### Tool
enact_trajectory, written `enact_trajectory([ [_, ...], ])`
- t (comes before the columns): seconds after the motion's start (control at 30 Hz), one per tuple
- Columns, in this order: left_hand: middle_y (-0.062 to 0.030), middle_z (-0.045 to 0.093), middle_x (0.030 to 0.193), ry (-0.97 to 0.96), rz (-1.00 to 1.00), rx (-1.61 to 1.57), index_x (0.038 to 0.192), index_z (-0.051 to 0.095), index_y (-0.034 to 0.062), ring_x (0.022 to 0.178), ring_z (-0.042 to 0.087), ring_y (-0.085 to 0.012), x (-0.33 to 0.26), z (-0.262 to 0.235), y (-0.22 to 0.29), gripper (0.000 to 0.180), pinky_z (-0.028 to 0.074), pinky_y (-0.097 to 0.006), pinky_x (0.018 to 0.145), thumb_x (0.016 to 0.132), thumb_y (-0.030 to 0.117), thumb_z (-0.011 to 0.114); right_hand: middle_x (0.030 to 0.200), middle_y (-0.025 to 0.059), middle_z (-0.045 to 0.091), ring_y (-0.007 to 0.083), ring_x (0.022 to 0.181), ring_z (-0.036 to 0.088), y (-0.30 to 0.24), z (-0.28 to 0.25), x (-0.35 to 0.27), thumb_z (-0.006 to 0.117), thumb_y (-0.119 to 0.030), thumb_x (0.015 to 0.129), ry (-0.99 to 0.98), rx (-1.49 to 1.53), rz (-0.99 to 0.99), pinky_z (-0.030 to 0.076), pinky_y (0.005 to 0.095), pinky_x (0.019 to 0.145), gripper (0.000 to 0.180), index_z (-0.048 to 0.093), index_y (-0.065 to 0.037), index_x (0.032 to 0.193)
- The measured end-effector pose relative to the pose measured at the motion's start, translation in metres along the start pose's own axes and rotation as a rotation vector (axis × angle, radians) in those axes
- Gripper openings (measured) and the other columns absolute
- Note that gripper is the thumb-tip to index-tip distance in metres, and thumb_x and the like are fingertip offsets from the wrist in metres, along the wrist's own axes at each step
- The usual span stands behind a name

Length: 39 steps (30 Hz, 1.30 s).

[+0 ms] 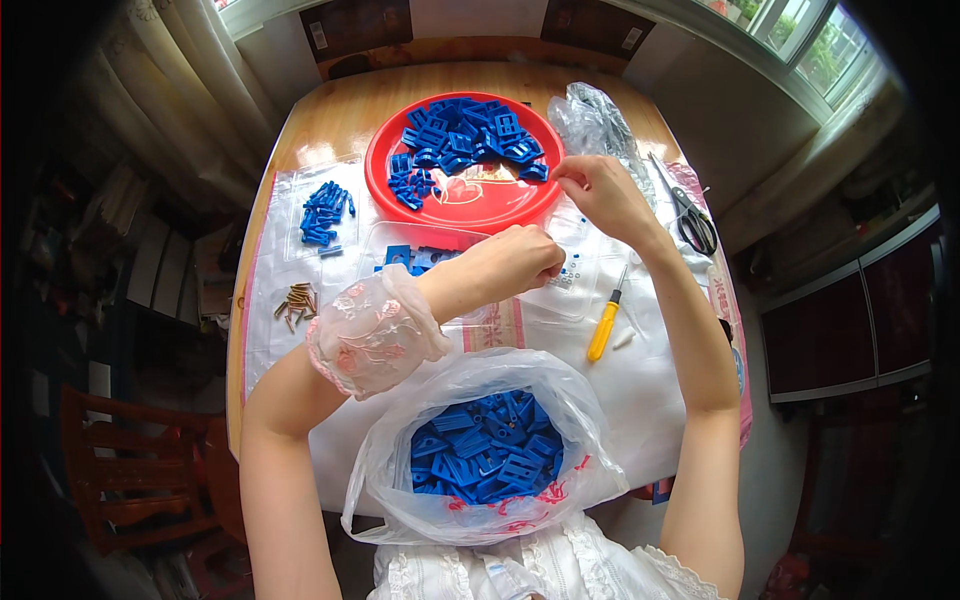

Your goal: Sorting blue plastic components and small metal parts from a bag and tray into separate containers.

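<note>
My left hand (530, 256) is closed above the middle of the table, near a clear plastic tray with small light-coloured bits (572, 268). Its fingers curl away from view, so what they hold, if anything, is hidden. My right hand (605, 195) is raised at the right rim of a red round tray (480, 212), thumb and fingertips pinched together. Anything between those fingertips is too small to make out. Blue plastic parts (465, 130) are heaped in the red tray. More blue pieces (398, 256) lie in a clear tray, partly covered by my left forearm.
Close to me, a white plastic bag (385, 470) holds many blue parts (490, 440). Slim blue pieces (325, 212) and brass-coloured screws (297, 302) lie at left. At right are a yellow-handled screwdriver (603, 330), black-handled scissors (695, 222) and clear plastic wrapping (600, 125).
</note>
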State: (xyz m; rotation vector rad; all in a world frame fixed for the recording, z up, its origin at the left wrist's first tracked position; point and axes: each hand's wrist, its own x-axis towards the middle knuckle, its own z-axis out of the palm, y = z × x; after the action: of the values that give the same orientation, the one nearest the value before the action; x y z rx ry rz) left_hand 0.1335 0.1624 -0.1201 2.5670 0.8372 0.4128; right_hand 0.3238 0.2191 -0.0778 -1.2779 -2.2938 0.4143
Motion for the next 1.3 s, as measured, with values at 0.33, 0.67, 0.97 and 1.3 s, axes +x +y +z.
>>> enact_trajectory([
  [0.33,-0.0156,0.071,0.096,0.177,0.031,0.003,0.097,0.073,0.0,0.093,0.07,-0.0332,-0.001,-0.011,-0.002,0.012,0.055,-0.043,0.086,0.086,0.004,0.072,0.098,0.0175,0.071,0.0351,0.103,0.067,0.056,0.029,-0.036,0.062,0.002,0.081,0.035,-0.289,0.005,0.052,0.0441,0.092,0.016,0.075,-0.001,0.089],
  [0.67,-0.0145,0.073,0.092,0.338,-0.083,-0.053,0.096,0.074,-0.0006,0.084,0.072,-0.0285,-0.072,-0.064,0.021,0.009,0.058,-0.035,0.077,0.088,0.0,0.073,0.088,0.02,0.071,0.0371,0.089,0.069,0.029,0.024,-0.047,0.062,0.001,0.078,-0.108,-0.142,-0.007,0.053,0.0456,0.081,0.01,0.071,0.002,0.083],
  [0.97,-0.0096,0.074,0.095,0.391,-0.304,-0.085,0.1,0.075,0.0002,0.086,0.073,-0.0198,-0.157,-0.084,0.054,0.012,0.062,-0.028,0.073,0.089,-0.003,0.073,0.086,0.02,0.071,0.0358,0.083,0.069,0.0,0.011,-0.061,0.066,-0.006,0.081,-0.195,0.044,-0.008,0.053,0.044,0.077,0.012,0.071,0.003,0.087],
  [1.3,-0.0092,0.071,0.09,0.681,-0.662,-0.01,0.101,0.074,-0.0004,0.081,0.071,-0.0178,-0.267,-0.08,0.101,0.014,0.06,-0.027,0.068,0.088,-0.006,0.071,0.09,0.0139,0.072,0.0274,0.08,0.07,-0.047,0.019,-0.05,0.069,-0.006,0.089,-0.205,0.022,-0.165,0.055,0.0377,0.075,0.012,0.07,0.0,0.099],
])
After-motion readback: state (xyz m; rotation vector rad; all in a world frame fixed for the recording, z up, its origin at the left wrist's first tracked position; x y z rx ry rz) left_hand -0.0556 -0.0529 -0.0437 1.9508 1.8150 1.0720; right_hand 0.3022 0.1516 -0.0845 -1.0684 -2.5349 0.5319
